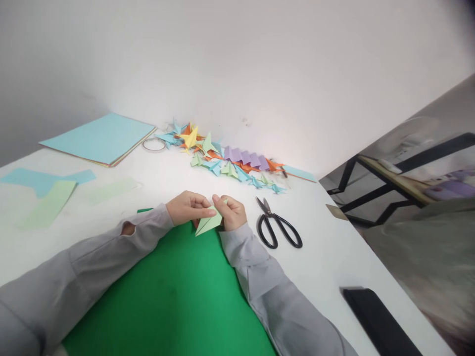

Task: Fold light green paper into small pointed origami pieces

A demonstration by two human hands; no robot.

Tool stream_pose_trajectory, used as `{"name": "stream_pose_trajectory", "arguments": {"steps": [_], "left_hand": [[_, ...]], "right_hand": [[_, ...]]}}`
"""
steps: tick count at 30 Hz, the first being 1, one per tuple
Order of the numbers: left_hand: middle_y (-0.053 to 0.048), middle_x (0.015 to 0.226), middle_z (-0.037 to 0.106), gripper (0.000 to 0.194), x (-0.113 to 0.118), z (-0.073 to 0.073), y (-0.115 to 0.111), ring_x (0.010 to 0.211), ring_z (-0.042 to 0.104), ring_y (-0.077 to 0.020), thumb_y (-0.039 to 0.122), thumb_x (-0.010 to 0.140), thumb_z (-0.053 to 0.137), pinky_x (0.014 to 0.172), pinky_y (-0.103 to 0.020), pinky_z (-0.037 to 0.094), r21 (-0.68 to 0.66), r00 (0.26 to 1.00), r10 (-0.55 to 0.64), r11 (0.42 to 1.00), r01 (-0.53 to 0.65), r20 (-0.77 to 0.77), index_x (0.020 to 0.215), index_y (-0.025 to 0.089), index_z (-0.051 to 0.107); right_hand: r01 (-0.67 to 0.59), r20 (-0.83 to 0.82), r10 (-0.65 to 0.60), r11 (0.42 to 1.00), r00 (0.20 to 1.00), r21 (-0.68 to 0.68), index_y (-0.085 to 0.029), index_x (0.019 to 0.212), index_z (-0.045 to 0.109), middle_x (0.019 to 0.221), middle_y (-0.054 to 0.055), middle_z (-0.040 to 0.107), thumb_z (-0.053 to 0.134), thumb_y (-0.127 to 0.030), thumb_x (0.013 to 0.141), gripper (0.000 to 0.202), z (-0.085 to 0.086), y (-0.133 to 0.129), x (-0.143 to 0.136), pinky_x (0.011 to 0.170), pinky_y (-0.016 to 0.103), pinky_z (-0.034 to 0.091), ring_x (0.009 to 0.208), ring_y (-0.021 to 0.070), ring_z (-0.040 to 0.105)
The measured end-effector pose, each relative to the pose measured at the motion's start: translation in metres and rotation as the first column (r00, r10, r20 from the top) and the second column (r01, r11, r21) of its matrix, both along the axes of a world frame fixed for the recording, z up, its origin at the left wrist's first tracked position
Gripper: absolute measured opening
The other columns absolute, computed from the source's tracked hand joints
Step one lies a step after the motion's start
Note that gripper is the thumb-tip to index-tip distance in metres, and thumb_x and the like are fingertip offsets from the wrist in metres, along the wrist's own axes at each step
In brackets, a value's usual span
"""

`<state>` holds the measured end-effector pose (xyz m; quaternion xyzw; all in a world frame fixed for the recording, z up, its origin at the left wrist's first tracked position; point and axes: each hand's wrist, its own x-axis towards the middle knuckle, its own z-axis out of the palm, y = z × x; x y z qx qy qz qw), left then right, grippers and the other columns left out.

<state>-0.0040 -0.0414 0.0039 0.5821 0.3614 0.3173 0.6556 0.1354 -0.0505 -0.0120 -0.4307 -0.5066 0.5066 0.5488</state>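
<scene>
A small piece of light green paper [208, 223], folded to a pointed kite shape, is held up between both hands above the green surface [178, 282]. My left hand [188, 207] pinches its left side, thumb stretched along the fold. On the other side my right hand [233, 212] grips the upper corner between thumb and curled fingers. Black-handled scissors [278, 225] lie to the right of my right hand, blades slightly apart and pointing away. Beyond the hands sits a row of folded paper cranes [230, 170] in blue, green, orange and yellow, with purple folded pieces [245, 157] among them.
A stack of coloured paper sheets [100, 136] lies at the back left beside a roll of tape [154, 144]. Blue offcuts [40, 180] and a green strip [52, 202] are at the left. A black flat object [378, 321] rests near the right edge; a shelf [397, 180] stands beyond.
</scene>
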Motion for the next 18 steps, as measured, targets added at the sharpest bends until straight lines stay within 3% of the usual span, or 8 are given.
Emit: {"name": "stream_pose_trajectory", "arguments": {"steps": [4, 11, 15, 18], "left_hand": [[-0.003, 0.052, 0.064, 0.031, 0.0013, 0.0017, -0.0023, 0.043, 0.057, -0.0112, 0.039, 0.062, 0.068, 0.040, -0.019, 0.042, 0.022, 0.997, -0.067, 0.997, 0.068, -0.040, 0.062, 0.009, 0.062], [-0.003, 0.046, 0.063, 0.027, -0.0004, -0.0018, -0.0012, 0.038, 0.056, -0.0126, 0.035, 0.057, 0.072, 0.036, -0.020, 0.040, 0.044, 0.996, 0.081, 0.996, -0.080, -0.038, 0.059, 0.010, 0.062], [-0.004, 0.047, 0.064, 0.027, -0.0011, -0.0012, -0.0017, 0.038, 0.055, -0.0112, 0.034, 0.057, 0.072, 0.037, -0.019, 0.039, 0.067, 0.997, 0.074, 0.995, -0.073, -0.014, 0.054, 0.010, 0.061], [-0.004, 0.048, 0.064, 0.026, -0.0009, 0.0000, -0.0021, 0.038, 0.055, -0.0107, 0.033, 0.057, 0.072, 0.037, -0.018, 0.039, 0.062, 0.999, 0.052, 0.997, -0.052, 0.004, 0.054, 0.010, 0.060]], "right_hand": [[-0.014, -0.035, 0.012, 0.998, 0.999, -0.066, -0.019, 0.047, 0.039, 0.033, -0.009, 0.039, 0.065, -0.050, 0.062, 0.043, 0.0024, -0.0018, -0.0011, 0.031, 0.021, 0.020, 0.029, 0.0053, 0.033], [0.009, -0.003, -0.010, 0.997, 1.000, -0.076, -0.019, 0.047, 0.041, 0.032, -0.008, 0.040, 0.062, -0.057, 0.061, 0.046, 0.0036, -0.0028, -0.0022, 0.030, 0.019, 0.024, 0.029, 0.0049, 0.034], [0.022, 0.036, -0.021, 0.999, 0.999, -0.038, -0.018, 0.044, 0.042, 0.031, -0.008, 0.039, 0.061, -0.057, 0.062, 0.047, 0.0042, -0.0028, -0.0023, 0.030, 0.020, 0.022, 0.028, 0.0044, 0.032], [0.015, 0.008, -0.014, 0.996, 1.000, -0.088, -0.018, 0.043, 0.040, 0.030, -0.009, 0.035, 0.059, -0.060, 0.062, 0.049, 0.0061, -0.0035, -0.0027, 0.030, 0.020, 0.019, 0.028, 0.0040, 0.028]]}}
